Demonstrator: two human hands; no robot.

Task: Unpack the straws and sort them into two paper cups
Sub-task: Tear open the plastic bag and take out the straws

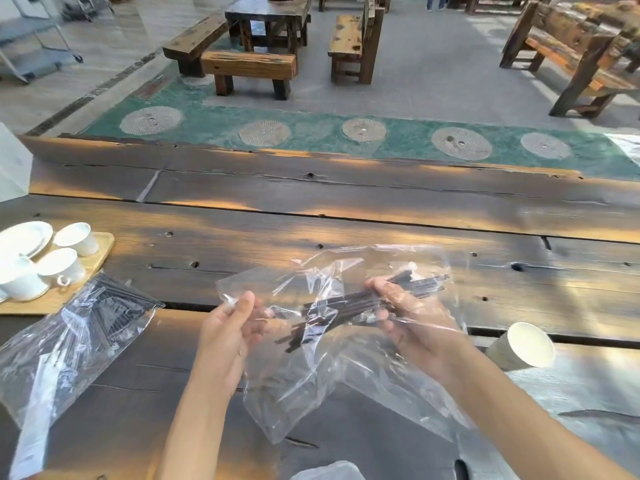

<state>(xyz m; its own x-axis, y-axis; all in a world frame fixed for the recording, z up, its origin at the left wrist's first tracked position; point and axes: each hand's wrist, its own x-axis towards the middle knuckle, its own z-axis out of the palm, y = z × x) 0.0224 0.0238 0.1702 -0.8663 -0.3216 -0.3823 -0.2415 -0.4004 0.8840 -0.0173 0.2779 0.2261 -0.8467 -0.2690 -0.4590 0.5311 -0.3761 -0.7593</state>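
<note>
Above the dark wooden table (311,220) I hold a clear plastic bag (311,375). My left hand (232,327) pinches the bag's open edge at its left side. My right hand (412,317) is inside the bag, fingers curled round a bundle of black straws (349,303) that points left and right. A paper cup (523,346) stands tilted in the wide view at the right, just beyond my right forearm. A second clear bag (79,337) with black straws in it lies flat on the table at the left.
A wooden tray (100,254) at the far left carries white cups and a plate. A pale box (14,168) stands at the table's left edge. More clear plastic lies at the bottom edge. Benches and tables stand on the floor beyond.
</note>
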